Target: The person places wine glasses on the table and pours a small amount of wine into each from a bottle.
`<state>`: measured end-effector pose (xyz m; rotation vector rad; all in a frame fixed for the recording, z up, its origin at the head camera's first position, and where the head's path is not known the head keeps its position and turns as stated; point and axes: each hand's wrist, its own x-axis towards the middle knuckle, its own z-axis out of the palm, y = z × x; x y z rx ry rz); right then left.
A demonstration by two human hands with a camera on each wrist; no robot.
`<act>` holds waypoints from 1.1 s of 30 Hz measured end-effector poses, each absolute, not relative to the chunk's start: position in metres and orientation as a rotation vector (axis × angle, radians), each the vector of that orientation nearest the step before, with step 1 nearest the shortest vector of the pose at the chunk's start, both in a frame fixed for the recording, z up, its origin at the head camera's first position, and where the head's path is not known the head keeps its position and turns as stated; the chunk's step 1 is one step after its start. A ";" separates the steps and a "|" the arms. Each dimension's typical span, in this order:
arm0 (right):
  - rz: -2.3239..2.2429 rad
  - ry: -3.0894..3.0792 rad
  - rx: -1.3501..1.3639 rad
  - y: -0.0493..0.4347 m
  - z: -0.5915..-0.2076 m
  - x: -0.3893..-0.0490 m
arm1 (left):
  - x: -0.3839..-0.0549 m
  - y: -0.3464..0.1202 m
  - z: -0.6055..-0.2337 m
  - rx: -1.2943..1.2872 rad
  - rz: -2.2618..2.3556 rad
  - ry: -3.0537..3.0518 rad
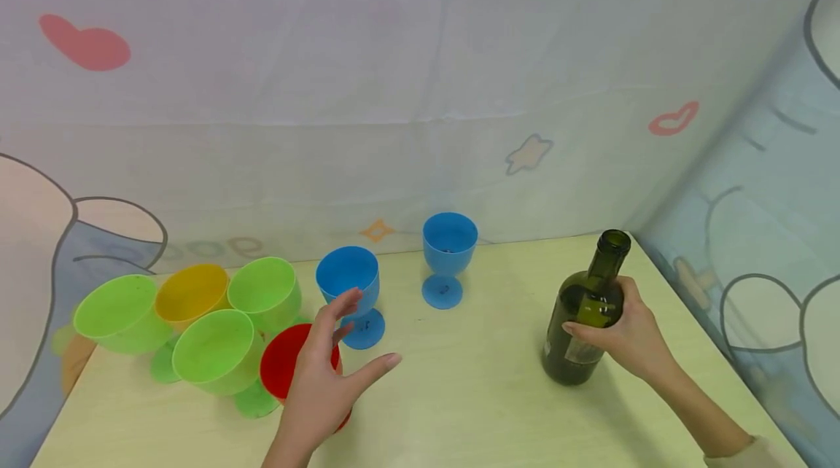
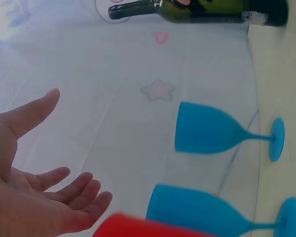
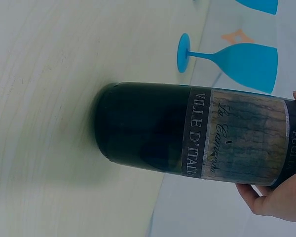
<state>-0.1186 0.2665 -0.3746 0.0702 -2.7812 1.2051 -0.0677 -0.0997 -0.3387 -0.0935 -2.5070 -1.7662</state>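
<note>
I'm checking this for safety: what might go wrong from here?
The left hand appears close to the red goblet and might knock it. The green goblets stand tightly clustered, so one tipping might topple another. The bottle in the right hand looks uncorked; tilting might spill any contents.

the right wrist view sees the scene sideways: a pale wood-grained tabletop (image 3: 44,98) fills the left, a whitish cloth (image 3: 202,212) the right. across the middle is a dark glass bottle (image 3: 143,129), its base towards the left and its upper part cut off by the right edge. a soft shadow falls on the tabletop around the base; whether the two touch is hard to tell. the label (image 3: 246,138) reads "ville d'italia" beside brownish, streaked artwork. the right grip (image 3: 281,200) holds the bottle, fingers on both sides. beyond stands a blue goblet (image 3: 249,64), near an orange star print (image 3: 237,36) on the cloth.
</note>
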 end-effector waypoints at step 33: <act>1.210 -2.769 0.064 0.269 -0.376 -0.118 | -0.059 -0.166 -0.374 0.227 -1.461 -2.839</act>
